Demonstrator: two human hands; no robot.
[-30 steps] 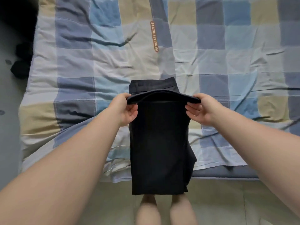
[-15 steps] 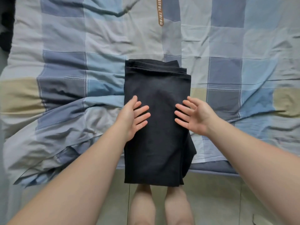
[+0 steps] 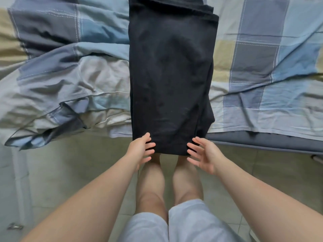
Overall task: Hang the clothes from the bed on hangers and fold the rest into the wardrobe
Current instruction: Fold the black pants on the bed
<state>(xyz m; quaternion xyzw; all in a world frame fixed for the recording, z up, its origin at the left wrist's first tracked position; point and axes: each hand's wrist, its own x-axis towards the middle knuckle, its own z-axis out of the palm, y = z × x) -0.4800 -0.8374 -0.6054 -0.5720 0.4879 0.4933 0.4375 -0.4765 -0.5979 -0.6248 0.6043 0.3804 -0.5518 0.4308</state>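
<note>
No readable text, label or number anywhere.

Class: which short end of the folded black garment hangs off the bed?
The near end, between the left hand and right hand, hanging past the mattress edge. The far end lies on the checked quilt.

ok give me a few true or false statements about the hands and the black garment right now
The black garment lies on the bedcover, its lower end hanging past the edge. True.
The left hand holds a hanger. False: its fingers are spread and hold nothing.
The right hand is open beside the garment's lower end. True.
The bedcover is plain white. False: it is checked blue, grey and beige.
</note>
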